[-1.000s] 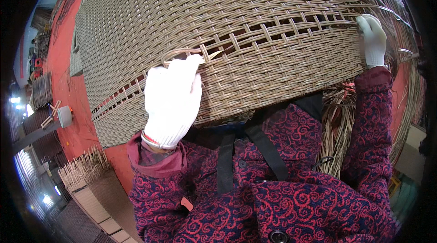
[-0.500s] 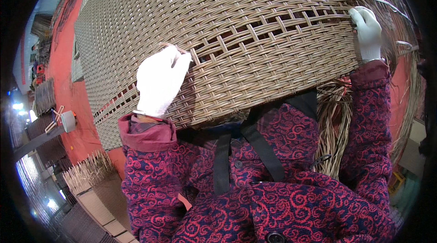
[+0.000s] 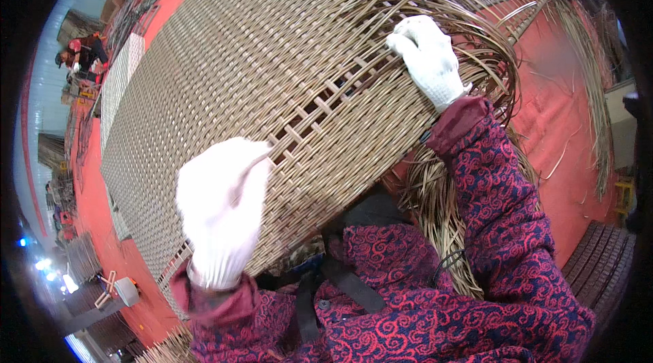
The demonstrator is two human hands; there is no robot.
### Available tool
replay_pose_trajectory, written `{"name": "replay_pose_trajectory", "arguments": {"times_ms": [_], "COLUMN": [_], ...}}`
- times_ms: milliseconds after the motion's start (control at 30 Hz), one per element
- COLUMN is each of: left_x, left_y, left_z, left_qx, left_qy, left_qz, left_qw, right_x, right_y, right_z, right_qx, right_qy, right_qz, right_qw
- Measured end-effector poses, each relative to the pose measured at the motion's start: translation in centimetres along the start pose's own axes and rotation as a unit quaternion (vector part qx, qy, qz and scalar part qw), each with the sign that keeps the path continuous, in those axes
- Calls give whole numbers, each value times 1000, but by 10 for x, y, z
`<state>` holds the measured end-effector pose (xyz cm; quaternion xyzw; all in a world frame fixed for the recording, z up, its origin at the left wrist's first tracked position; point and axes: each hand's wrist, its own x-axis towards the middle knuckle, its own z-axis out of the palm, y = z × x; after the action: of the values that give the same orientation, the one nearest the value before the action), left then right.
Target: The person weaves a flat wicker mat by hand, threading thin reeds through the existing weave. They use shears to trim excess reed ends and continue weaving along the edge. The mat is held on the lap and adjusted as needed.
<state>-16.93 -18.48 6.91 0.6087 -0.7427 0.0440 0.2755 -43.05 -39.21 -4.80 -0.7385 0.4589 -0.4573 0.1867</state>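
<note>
The left hand [image 3: 221,210], in a white glove, pinched one loose strand [image 3: 253,163] at the near edge of one large woven wicker panel [image 3: 272,77]. The right hand [image 3: 425,57], gloved too, clamped the panel's right edge beside loose wicker strips [image 3: 442,206]. One red floor [image 3: 564,139] lay beneath.

The left hand [image 3: 221,210] and right hand [image 3: 427,57] wear white knit gloves; the sleeves are navy with red swirls, cuffs dark red; black straps cross the chest.

White gloves [image 3: 224,206], tan woven mat [image 3: 272,71], red-and-navy swirl-patterned sleeves [image 3: 503,206], red floor [image 3: 571,77].
</note>
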Motion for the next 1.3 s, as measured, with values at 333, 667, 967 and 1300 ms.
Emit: {"name": "replay_pose_trajectory", "arguments": {"times_ms": [333,667,967,1300], "left_x": [96,105,71,64], "left_y": [13,15,-1,11], "left_z": [126,113,95,115], "left_qx": [-220,-349,-118,48], "left_qy": [-172,-283,-116,-111], "left_qz": [-117,-223,-203,-43], "left_qw": [953,865,965,992], "right_x": [-2,-2,-7,-3], "right_y": [-10,-16,-29,-26], "right_z": [-1,-4,-3,21], "right_qx": [183,267,-47,-170], "right_qy": [15,-83,-182,-279], "right_qz": [19,59,-204,-209], "right_qw": [983,958,961,922]}}
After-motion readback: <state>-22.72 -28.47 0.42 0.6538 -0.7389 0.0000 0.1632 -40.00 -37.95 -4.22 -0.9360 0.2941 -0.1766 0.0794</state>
